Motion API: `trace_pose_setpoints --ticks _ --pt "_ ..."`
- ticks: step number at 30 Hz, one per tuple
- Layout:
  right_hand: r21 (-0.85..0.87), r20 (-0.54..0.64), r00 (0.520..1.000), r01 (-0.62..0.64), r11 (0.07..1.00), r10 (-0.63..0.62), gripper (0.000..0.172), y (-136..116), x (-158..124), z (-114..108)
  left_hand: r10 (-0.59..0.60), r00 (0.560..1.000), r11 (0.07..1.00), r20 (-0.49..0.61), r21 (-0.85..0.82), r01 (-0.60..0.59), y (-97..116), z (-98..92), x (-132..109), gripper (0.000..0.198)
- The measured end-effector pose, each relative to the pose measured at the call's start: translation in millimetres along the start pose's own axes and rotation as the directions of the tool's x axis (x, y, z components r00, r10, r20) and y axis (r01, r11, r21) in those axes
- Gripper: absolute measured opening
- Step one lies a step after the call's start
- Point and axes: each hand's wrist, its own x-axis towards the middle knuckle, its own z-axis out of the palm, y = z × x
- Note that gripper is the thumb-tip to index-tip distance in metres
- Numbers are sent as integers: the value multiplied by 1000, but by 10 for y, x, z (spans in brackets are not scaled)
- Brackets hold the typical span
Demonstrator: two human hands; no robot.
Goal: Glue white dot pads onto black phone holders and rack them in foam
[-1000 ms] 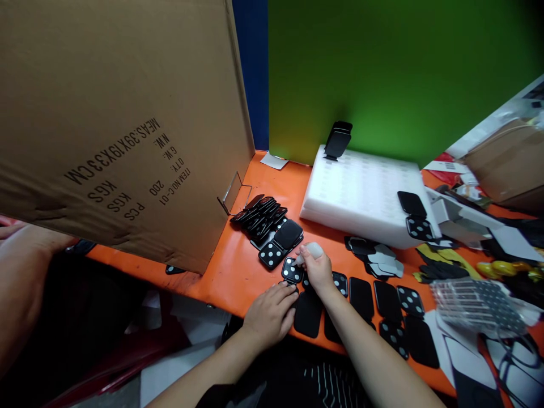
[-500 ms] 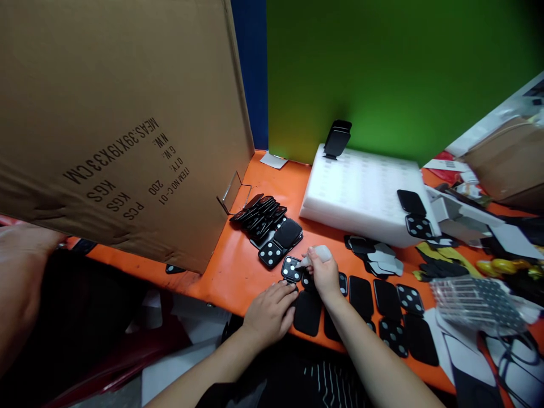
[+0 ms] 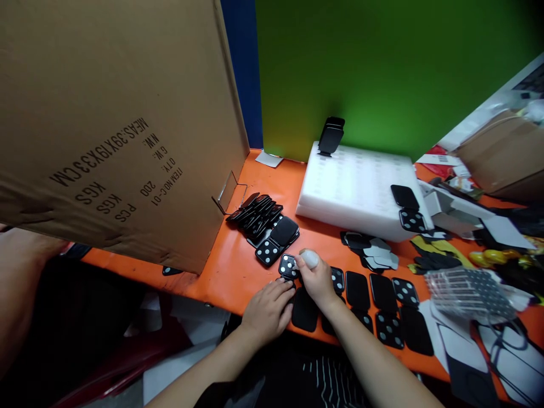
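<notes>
My right hand (image 3: 317,280) is closed round a small white squeeze bottle (image 3: 310,259), its tip hidden by my fingers. The hand is over a black square plate with white dots (image 3: 288,265). Lying flat, my left hand (image 3: 268,309) has its fingertips on the black part just below that dotted plate. Close to both hands, black plates are laid out in rows, among them a plain one (image 3: 305,310) and a dotted one (image 3: 390,328). Beyond the hands lies a heap of folded black plates (image 3: 257,218), with a dotted plate (image 3: 267,252) in front of it.
A large cardboard box (image 3: 127,113) stands at the left, partly in front of another person's arm (image 3: 25,272). White foam (image 3: 348,187) with black plates on it sits before a green panel (image 3: 361,73). Wrapped plates (image 3: 470,292) and white pieces (image 3: 380,255) lie rightward on the orange table (image 3: 229,272).
The bottle stands more upright in my right hand, and its tip is now covered by my fingers. My left hand stays on the plate. The whole view has shifted slightly.
</notes>
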Motion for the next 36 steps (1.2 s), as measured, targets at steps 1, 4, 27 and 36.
trace_pose_setpoints --ticks 1,4,27,36 --pt "-25 5 1000 21 999 -21 27 -7 -8 -10 2 1000 1000 3 2 -2 -2 -1 1 35" --pt "14 -40 999 -31 999 31 29 14 -19 -72 7 1000 1000 13 5 -7 3 -27 2 35" --pt "57 -148 967 -200 978 206 34 255 -37 -370 151 988 982 40 -117 -145 355 171 62 29" --pt "47 -151 972 -173 984 178 33 220 -147 -439 147 987 985 58 -103 -140 384 152 89 27"
